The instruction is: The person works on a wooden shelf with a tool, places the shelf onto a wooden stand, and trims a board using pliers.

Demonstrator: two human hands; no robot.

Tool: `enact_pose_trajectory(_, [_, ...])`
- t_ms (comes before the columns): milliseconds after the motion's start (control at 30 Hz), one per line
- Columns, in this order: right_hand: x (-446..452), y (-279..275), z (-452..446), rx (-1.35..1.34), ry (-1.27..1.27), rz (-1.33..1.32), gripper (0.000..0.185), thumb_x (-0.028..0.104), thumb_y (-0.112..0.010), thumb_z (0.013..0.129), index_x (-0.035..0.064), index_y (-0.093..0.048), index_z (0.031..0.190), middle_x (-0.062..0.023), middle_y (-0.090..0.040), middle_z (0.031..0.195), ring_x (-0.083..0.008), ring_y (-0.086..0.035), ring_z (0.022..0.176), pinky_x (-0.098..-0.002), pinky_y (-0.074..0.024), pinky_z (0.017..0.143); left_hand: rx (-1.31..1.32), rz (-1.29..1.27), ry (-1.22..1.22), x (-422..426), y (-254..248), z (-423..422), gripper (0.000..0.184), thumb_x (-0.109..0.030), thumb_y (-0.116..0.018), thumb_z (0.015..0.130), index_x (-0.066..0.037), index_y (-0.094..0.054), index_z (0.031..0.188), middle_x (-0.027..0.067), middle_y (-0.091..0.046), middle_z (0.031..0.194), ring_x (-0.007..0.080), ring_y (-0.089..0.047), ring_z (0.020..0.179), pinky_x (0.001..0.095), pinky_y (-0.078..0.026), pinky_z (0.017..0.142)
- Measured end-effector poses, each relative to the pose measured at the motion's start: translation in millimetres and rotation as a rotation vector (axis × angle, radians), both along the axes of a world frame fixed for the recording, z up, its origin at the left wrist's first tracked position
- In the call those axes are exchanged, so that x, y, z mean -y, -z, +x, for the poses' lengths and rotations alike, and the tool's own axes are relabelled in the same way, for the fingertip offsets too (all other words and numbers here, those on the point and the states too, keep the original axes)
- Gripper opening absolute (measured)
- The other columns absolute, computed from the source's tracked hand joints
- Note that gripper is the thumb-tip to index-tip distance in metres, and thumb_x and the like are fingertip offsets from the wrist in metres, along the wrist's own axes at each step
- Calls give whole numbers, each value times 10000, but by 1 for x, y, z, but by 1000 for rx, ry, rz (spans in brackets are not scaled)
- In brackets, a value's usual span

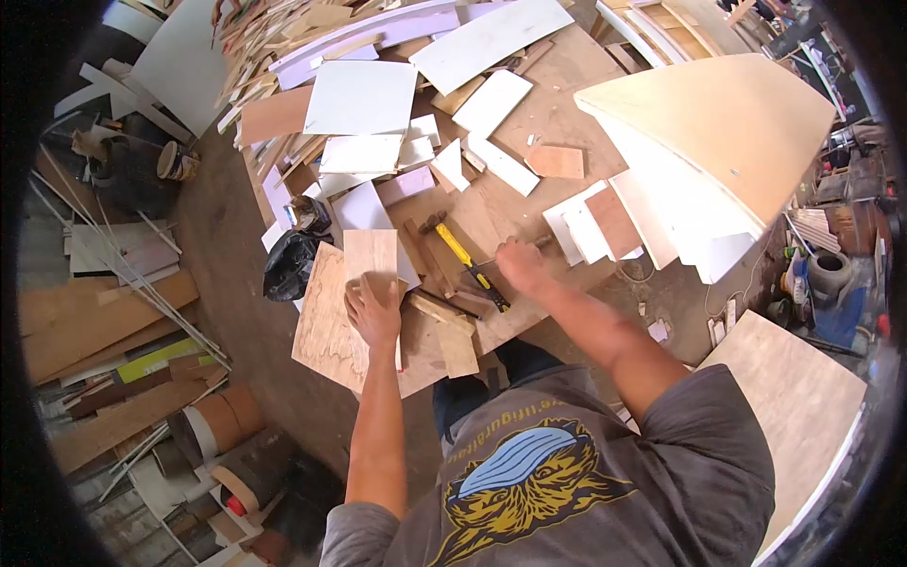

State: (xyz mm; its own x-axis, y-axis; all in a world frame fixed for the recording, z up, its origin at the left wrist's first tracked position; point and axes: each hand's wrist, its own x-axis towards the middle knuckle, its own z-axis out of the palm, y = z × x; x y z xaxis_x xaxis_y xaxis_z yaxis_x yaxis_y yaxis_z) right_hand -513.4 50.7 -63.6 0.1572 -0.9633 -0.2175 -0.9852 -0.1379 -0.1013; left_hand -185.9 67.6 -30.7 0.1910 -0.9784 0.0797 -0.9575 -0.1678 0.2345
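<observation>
Head view: the left hand (373, 310) lies open, fingers spread, on a small board (370, 250) toward the near left corner of the bench (515, 210); whether the right hand (520, 266) grips anything cannot be told. The board should handle as light and stiff (edges may splinter); grasp both long edges.

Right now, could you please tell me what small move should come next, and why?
Probably bring the right hand over to the narrow board: the left hand lies on it, while the right is apart, beyond the yellow hammer.
</observation>
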Motion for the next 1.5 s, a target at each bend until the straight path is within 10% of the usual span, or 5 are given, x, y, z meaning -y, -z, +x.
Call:
enact_pose_trajectory(400, [-32,4,-13,243,204,-205,148,91,-577,907,-13,-653,982,-202,-675,884,-375,-700,843,-478,-573,741,-101,66,63,-13,0,8,773,-567,-633,914,-146,-426,1528,304,-291,1579,461,-263,1471,578,-263,1187])
enact_pose_trajectory(567, [-88,-76,-24,552,268,-293,112,145,-606,937,35,-627,946,-190,-668,824,-403,-681,839,-512,-519,726,-266,-327,216,-25,-27,-27,464,-322,-705,932,17,-650,1245,286,-629,1248,409,-567,1213,503,-427,1059])
enact_pose_trajectory(1000, [-167,-289,-157,935,510,-981,329,54,-713,922,9,-602,1229,-89,-720,793,-118,-626,633,-287,-464,564,-1542,317,470,-73,-274,-284,548,-456,-588,1004,76,-632,1127,179,-712,978,253,-712,891,354,-551,790])
enact_pose_trajectory(1133, [-159,-323,-170,861,551,-790,341,146,-711,926,9,-616,1223,-213,-735,884,-329,-737,794,-401,-546,679,-1622,337,420,-74,-311,-343,571,-460,-583,1000,79,-581,1190,216,-696,1000,309,-719,880,406,-576,759])
enact_pose_trajectory(1500, [-144,-317,-204,1022,249,-793,204,95,-665,913,9,-689,1096,-213,-711,877,-403,-696,832,-453,-539,701,-1784,145,229,-62,-297,-401,383,-301,-594,1002,-7,-628,1244,127,-692,992,228,-680,835,354,-538,737])
